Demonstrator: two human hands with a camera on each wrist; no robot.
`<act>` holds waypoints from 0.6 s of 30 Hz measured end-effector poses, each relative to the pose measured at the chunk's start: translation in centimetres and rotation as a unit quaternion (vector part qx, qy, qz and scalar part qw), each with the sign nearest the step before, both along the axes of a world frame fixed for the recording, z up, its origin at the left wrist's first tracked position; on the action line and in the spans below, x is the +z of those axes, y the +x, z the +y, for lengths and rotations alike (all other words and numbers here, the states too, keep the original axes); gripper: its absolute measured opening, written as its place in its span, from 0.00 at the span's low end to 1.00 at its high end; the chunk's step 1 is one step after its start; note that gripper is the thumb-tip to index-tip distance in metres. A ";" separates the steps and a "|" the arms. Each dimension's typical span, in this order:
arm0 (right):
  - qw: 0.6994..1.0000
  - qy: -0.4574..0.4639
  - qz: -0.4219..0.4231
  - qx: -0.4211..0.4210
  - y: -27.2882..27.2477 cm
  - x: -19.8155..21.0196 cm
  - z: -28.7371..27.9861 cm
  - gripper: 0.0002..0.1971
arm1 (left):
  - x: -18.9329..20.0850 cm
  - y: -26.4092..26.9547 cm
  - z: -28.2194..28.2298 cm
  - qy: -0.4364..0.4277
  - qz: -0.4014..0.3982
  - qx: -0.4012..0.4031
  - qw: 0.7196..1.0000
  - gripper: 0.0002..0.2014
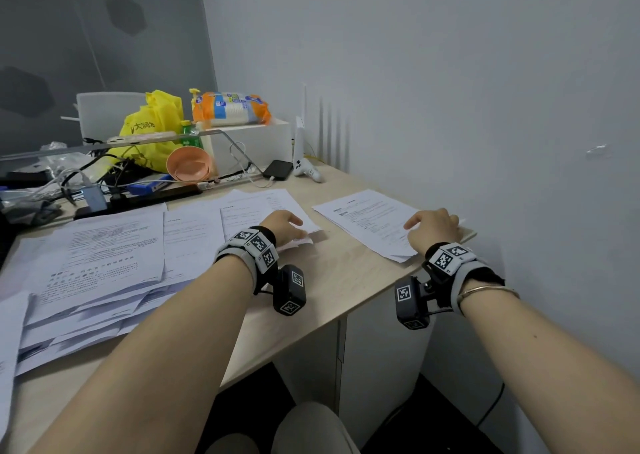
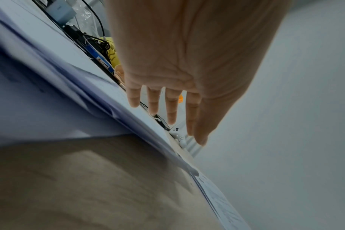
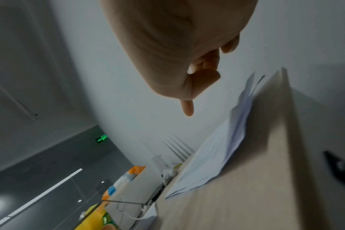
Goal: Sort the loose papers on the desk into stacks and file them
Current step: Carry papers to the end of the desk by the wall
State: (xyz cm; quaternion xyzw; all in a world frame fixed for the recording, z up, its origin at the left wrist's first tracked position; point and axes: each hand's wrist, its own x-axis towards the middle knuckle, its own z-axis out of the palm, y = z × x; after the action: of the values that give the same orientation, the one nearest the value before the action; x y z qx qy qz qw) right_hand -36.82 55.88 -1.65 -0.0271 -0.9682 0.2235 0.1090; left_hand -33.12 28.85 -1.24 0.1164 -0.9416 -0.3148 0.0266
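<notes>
My left fingers (image 2: 171, 107) are straight and spread, holding nothing, the left hand (image 1: 282, 227) low over the near edge of the middle sheets (image 1: 263, 208). My right hand (image 1: 434, 230) sits on the small stack (image 1: 367, 220) by the wall; in the wrist view its fingers (image 3: 205, 77) curl in with one poking forward, but whether they pinch a page I cannot tell. Outward now: the big loose pile (image 1: 97, 263) sprawls across the left of the surface (image 1: 346, 280), fanned and overlapping. This paper is light, floppy and slick, I judge: a single sheet will sag if lifted by a corner and slide off its neighbours. Better to press flat, draw a page to the edge, then pinch along a long side. Behind, cables (image 1: 104, 176) and a phone (image 1: 278, 169) crowd the back.
</notes>
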 end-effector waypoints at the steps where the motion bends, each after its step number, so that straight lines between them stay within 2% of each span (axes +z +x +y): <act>1: 1.000 -0.013 0.004 0.009 0.2 0.3 -0.7 0.18 | 0.2 0.3 -0.2 0.000 0.006 -0.001 1.000 0.19; 7: 0.993 -0.089 0.033 0.073 1.4 2.2 -6.9 0.18 | 1.7 2.9 -3.6 0.003 0.038 0.031 0.999 0.19; 11: 0.984 -0.125 0.028 0.120 2.2 2.9 -11.8 0.14 | 2.5 4.9 -6.5 0.001 0.034 0.053 0.998 0.20; 18: 0.971 -0.119 -0.045 0.203 3.3 3.0 -20.4 0.09 | 3.4 8.7 -12.1 0.000 0.004 0.126 0.992 0.23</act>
State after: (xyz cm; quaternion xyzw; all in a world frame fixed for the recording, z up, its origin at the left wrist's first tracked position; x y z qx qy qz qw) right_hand -33.52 35.52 1.40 0.1475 -0.9237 0.3532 0.0133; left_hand -24.39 16.79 2.18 0.2332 -0.9192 -0.3094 0.0704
